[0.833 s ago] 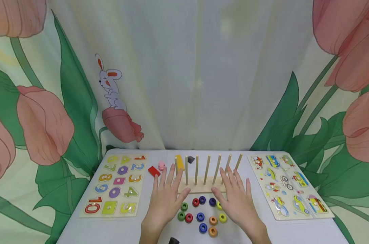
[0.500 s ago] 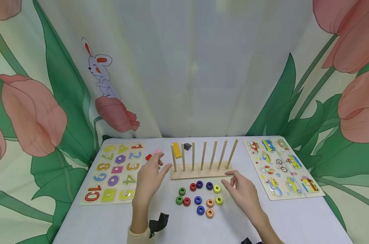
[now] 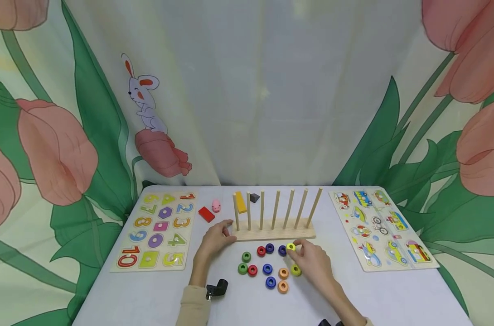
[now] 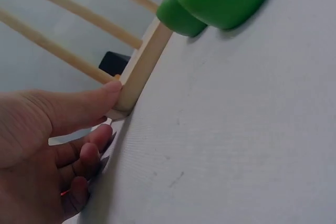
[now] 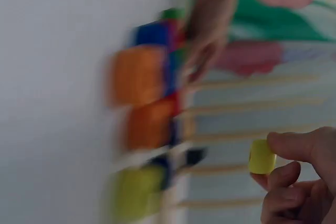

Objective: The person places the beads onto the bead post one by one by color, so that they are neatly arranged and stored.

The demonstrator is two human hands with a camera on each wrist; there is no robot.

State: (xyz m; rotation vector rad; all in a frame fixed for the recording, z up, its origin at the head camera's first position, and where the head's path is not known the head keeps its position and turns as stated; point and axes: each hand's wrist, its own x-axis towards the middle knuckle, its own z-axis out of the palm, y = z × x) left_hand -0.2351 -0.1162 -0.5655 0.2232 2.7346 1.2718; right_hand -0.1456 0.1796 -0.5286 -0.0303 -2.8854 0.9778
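A wooden peg stand (image 3: pixel 267 234) with a row of upright dowels lies across the middle of the table. My left hand (image 3: pixel 215 239) holds its left end, the thumb on the front edge of the base (image 4: pixel 144 69) in the left wrist view. Between thumb and fingers my right hand (image 3: pixel 313 263) pinches a yellow ring (image 5: pixel 262 157), raised off the table in the right wrist view. Another yellow ring (image 3: pixel 296 270) lies just below that hand. Nearby are orange rings (image 3: pixel 283 287), blue rings (image 3: pixel 270 283), red rings (image 3: pixel 252 270) and green rings (image 3: pixel 242 268).
A number-and-shape puzzle board (image 3: pixel 155 240) lies at left, a vehicle puzzle board (image 3: pixel 383 231) at right. Behind the stand's left end are a red block (image 3: pixel 206 214), a pink pig figure (image 3: pixel 216 206), a yellow block (image 3: pixel 240 202) and a dark block (image 3: pixel 254 198). A curtain (image 3: pixel 247 113) hangs behind the table.
Both hands were spread above the stand and rings, then drew apart and lowered. The left has taken hold of the stand's left end; the right has picked up a yellow ring.
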